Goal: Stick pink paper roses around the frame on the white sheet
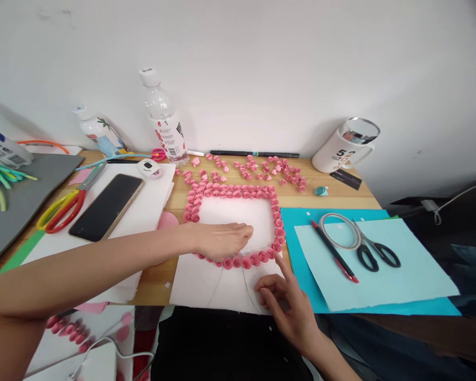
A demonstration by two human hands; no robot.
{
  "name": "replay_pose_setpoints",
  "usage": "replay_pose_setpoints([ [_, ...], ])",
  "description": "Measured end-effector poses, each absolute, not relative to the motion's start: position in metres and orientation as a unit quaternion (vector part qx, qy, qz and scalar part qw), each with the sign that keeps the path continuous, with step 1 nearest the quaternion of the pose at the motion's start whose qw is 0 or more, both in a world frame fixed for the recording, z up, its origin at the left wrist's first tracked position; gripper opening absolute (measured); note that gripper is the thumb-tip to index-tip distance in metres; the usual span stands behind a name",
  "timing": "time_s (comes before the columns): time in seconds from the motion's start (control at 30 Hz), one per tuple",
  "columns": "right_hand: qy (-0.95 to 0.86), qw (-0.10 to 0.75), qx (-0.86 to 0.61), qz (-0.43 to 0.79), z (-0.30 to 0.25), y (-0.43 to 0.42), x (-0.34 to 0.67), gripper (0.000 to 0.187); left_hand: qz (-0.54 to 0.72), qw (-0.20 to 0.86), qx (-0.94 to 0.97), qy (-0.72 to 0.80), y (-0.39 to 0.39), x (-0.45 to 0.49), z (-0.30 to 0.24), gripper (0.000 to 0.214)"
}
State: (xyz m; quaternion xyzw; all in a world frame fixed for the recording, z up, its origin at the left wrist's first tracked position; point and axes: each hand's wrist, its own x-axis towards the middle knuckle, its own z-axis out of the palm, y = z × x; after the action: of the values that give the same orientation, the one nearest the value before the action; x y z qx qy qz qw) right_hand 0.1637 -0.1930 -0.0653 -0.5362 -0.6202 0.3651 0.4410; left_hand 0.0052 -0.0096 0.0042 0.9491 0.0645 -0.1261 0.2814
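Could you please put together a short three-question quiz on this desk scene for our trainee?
1. Short answer: Which of the person's hands has its fingers inside the rectangle of pink paper roses?
2. True or false: The black-handled scissors lie on the pale blue sheet.
3. Fill in the blank: The taller clear bottle has a ____ cap.

Key:
1. The left hand.
2. True.
3. White.

Tan wood desktop [345, 198] behind bright-blue paper sheet [295, 217] gives room, save sm. teal paper rosette [321, 191]. Rectangular pink paper-rosette frame [278, 223] blocks L side; white handled mug [335, 151], far R.
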Motion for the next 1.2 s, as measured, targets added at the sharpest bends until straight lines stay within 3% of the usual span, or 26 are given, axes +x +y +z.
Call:
replay_pose_setpoints([
  [0.53,-0.615,0.440,-0.537,0.373,-0.068,-0.195,0.165,0.064,-0.149,0.362,0.910,0.139,-0.005,0.002,0.012,0.036],
  [0.73,-0.617,0.436,-0.538,0.373,-0.066,-0.193,0.165,0.064,-0.030,0.342,0.922,0.178,0.004,0.008,-0.004,0.013],
  [0.9,-0.608,0.443,-0.536,0.383,-0.063,-0.192,0.164,0.064,0.089,0.387,0.846,0.356,0.020,0.011,-0.002,0.013],
  [1.0,-0.595,0.449,-0.534,0.400,-0.063,-0.192,0.164,0.066,0.055,0.528,0.783,0.324,0.018,0.004,0.018,0.010],
  [1.13,-0.549,0.473,-0.537,0.431,-0.062,-0.192,0.165,0.067,-0.136,0.637,0.750,0.116,-0.012,-0.003,0.042,0.003],
  [1.2,-0.545,0.481,-0.532,0.434,-0.062,-0.192,0.165,0.069,-0.158,0.620,0.764,0.086,-0.029,-0.002,0.046,0.023],
])
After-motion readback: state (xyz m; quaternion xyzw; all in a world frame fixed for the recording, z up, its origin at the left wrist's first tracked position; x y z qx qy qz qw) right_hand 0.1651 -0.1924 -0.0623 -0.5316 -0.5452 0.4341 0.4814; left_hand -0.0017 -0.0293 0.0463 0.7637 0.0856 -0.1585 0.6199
